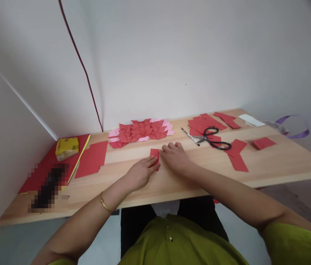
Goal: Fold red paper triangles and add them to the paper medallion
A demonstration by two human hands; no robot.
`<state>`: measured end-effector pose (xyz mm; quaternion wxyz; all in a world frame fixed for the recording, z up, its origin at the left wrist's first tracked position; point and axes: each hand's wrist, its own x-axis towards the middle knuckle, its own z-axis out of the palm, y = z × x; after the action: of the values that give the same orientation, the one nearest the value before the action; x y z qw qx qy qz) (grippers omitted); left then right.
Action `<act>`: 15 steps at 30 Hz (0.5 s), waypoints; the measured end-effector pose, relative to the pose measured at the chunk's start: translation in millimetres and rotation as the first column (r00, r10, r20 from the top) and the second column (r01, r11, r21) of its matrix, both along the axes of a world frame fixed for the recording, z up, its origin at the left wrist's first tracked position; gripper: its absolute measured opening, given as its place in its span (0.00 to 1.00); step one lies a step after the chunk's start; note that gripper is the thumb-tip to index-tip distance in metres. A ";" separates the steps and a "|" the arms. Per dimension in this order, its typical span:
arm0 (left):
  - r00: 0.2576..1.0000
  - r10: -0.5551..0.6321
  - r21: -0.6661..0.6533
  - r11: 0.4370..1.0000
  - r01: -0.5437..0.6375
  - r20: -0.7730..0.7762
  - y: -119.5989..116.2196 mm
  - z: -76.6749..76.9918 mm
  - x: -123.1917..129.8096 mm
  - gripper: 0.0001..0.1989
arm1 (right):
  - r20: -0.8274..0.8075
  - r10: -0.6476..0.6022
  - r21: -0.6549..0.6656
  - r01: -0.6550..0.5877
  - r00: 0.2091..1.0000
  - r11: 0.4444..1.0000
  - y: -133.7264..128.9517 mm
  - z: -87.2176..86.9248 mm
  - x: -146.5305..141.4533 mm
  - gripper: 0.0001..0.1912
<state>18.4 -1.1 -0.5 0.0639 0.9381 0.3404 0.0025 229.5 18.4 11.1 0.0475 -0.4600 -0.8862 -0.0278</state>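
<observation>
A small red paper piece [154,152] lies flat on the wooden table in front of me. My left hand [141,172] rests on its lower part with the fingers stretched out over it. Beside its right edge, my right hand [175,158] has its fingers bent down against the table; whether they pinch the paper's edge is hidden. Behind both hands sits a pile of folded red and pink paper pieces [141,131].
Black-handled scissors [205,138] and a pen [190,136] lie right of centre among red paper pieces [238,162]. A stack of red sheets [92,159] is at left, near a yellow packet [67,148] on a larger red sheet. A purple strap [304,134] hangs at the right edge.
</observation>
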 end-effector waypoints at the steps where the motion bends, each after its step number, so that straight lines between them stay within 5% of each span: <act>1: 1.000 0.001 -0.004 1.000 -0.001 -0.010 -0.2 1.3 0.2 0.23 | 0.009 -0.020 -0.003 0.020 1.000 1.000 5.0 1.3 0.6 0.15; 5: 1.000 -0.001 -0.009 1.000 0.001 0.009 1.1 2.1 -1.1 0.23 | 0.030 -0.027 -0.034 0.028 0.999 0.999 20.5 7.2 5.2 0.17; 10: 0.995 -0.057 -0.025 0.998 0.059 0.086 13.0 1.0 -6.4 0.21 | -0.019 0.080 -0.035 -0.080 0.997 0.996 5.1 1.4 4.4 0.15; 15: 0.989 -0.142 0.025 0.989 0.143 -0.046 28.2 21.8 -4.1 0.19 | -0.016 0.002 -0.059 -0.003 1.000 0.998 16.6 1.6 10.8 0.16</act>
<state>14.2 27.1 21.4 0.0433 0.9606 0.2738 -0.0178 240.3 35.0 12.8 0.0408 -0.4601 -0.8869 0.0022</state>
